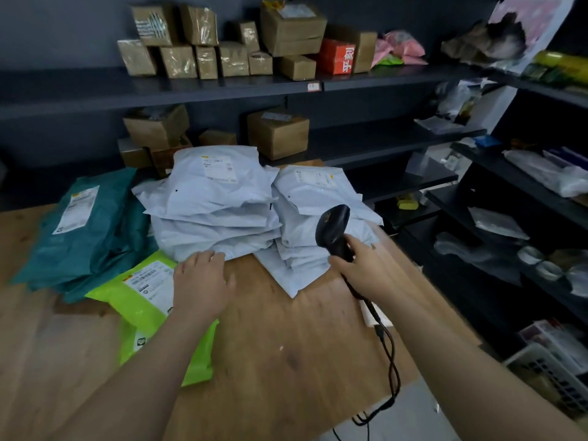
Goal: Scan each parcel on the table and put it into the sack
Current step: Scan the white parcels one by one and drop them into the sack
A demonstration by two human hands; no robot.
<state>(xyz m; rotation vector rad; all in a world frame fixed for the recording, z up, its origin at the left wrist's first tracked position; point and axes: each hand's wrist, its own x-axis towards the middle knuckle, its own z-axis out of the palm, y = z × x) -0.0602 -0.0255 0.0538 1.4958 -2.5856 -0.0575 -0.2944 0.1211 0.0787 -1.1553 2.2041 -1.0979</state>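
Note:
Two stacks of white poly-bag parcels (219,202) lie at the back of the wooden table (286,329), the right stack (318,192) beside the left one. Teal parcels (92,230) lie piled at the left. Bright green parcels (146,291) with white labels lie in front of them. My left hand (200,281) hovers with fingers spread over the green parcel's right edge, just in front of the white stack. My right hand (362,268) grips the handle of a black barcode scanner (332,230), its head pointing up toward the white parcels. No sack is in view.
The scanner's black cable (388,370) trails over the table's right front edge. Dark shelves behind hold cardboard boxes (276,132) and, above, more boxes (222,46). Shelving on the right carries bags and small items; a white plastic basket (547,374) stands low right.

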